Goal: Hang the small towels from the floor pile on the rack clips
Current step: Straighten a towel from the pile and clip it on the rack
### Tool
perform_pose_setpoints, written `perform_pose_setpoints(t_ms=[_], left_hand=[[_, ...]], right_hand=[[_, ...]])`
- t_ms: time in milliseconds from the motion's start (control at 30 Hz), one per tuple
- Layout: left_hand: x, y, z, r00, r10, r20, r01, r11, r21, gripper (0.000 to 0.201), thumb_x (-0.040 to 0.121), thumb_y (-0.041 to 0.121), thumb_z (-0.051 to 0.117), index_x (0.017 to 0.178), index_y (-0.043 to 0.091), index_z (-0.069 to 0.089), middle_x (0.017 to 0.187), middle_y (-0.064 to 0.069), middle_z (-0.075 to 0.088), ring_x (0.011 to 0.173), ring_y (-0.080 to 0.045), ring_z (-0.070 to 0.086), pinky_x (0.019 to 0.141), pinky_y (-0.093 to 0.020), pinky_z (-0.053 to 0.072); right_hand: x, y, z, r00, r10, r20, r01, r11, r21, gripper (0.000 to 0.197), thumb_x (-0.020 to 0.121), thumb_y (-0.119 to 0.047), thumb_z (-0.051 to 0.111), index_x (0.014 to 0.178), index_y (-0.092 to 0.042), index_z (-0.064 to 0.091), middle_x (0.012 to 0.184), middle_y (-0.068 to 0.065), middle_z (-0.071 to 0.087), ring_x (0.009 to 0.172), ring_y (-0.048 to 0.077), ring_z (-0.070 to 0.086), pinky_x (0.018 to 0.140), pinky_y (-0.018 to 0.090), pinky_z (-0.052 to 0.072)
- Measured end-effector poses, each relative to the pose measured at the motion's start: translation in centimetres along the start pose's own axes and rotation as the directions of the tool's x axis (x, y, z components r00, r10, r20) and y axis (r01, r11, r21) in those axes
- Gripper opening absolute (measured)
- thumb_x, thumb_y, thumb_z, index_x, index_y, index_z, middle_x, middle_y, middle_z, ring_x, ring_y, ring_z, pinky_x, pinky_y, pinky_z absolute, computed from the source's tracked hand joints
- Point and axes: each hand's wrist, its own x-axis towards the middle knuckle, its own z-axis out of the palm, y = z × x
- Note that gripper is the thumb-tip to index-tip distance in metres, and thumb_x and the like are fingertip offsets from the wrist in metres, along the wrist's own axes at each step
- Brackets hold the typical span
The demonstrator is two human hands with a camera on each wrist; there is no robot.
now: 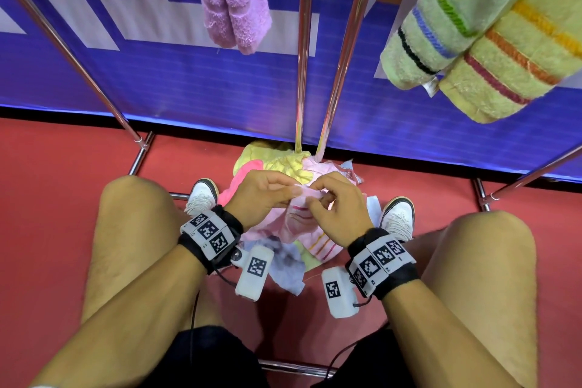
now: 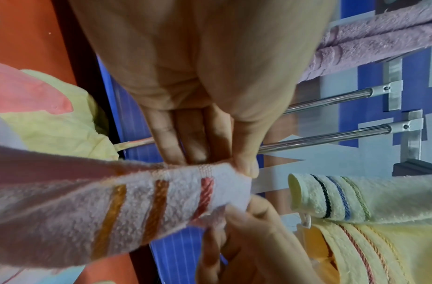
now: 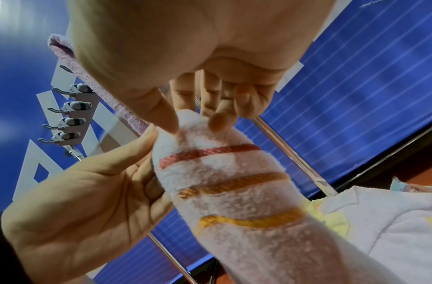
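I hold a small pale pink towel [image 1: 302, 224] with red, orange and yellow stripes above the floor pile [image 1: 283, 164]. My left hand [image 1: 267, 190] pinches its top edge between thumb and fingers; my right hand [image 1: 333, 208] pinches the same edge just to the right. In the left wrist view the striped towel [image 2: 142, 199] runs leftward from my left hand [image 2: 234, 165]. The right wrist view shows my right hand [image 3: 193, 123] on the tip of the towel [image 3: 234, 192], with a row of grey rack clips [image 3: 71, 113] up at the left.
Chrome rack bars [image 1: 304, 57] rise in front of a blue banner. A purple towel [image 1: 233, 0] hangs above centre, and green and yellow striped towels [image 1: 491, 41] hang at the right. My knees and white shoes [image 1: 201, 195] flank the pile on the red floor.
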Motion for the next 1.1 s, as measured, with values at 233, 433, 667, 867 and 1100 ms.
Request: perform_pose_setpoints(t_ms=[233,433,667,867,1100], left_hand=[[0.2,0.5,-1.6,0.999,0.041,-0.009,-0.041,0.999,0.031,0.017,0.083,0.012,0.067,0.095,-0.001,0.067,0.087,-0.016,0.063,0.076,-0.019,0.061,0.07,-0.025,0.056],[0.4,1.1,-3.8,0.992,0.091,-0.09,-0.093,0.995,-0.021,0.012,0.085,0.014,0.064,0.083,0.019,0.075,0.092,-0.017,0.064,0.078,-0.019,0.062,0.072,-0.029,0.057],[0.7,0.9,-5.3,0.964,0.138,-0.229,-0.133,0.99,0.039,0.016,0.096,-0.001,0.052,0.092,0.008,0.064,0.069,0.006,0.065,0.06,-0.005,0.059,0.054,-0.017,0.05],[1.0,0.4,-5.1,0.937,0.161,-0.31,-0.149,0.987,0.06,0.013,0.095,0.003,0.056,0.088,0.012,0.064,0.068,0.0,0.061,0.055,-0.006,0.056,0.052,-0.02,0.049],[0.8,1.0,-3.7,0.925,0.201,-0.322,-0.192,0.979,0.061,0.017,0.098,-0.003,0.047,0.089,0.006,0.058,0.054,0.01,0.059,0.044,0.001,0.05,0.044,-0.011,0.04]], right_hand=[[-0.3,1.4,-0.3,0.976,0.069,0.208,-0.01,0.961,-0.275,0.015,0.079,-0.031,0.066,0.07,-0.027,0.055,0.119,-0.006,0.046,0.086,0.015,0.061,0.067,0.033,0.05],[-0.2,3.0,-0.4,0.942,0.176,0.285,-0.032,0.894,-0.447,0.021,0.089,-0.04,0.066,0.087,-0.019,0.07,0.138,-0.003,0.043,0.102,0.023,0.061,0.077,0.036,0.051],[0.0,3.4,-1.1,0.979,0.091,0.181,-0.004,0.901,-0.433,0.014,0.09,-0.033,0.063,0.082,-0.022,0.065,0.092,-0.007,0.062,0.085,0.019,0.06,0.067,0.027,0.038],[0.2,2.2,-1.5,0.99,0.033,-0.137,-0.064,0.971,-0.229,0.01,0.081,-0.021,0.079,0.076,-0.016,0.073,0.072,-0.008,0.065,0.065,0.007,0.055,0.065,0.017,0.04],[0.8,1.2,-2.2,0.948,0.164,-0.273,-0.14,0.985,0.106,0.029,0.075,-0.014,0.081,0.088,-0.023,0.058,0.072,0.002,0.06,0.058,0.006,0.045,0.063,0.029,0.045]])
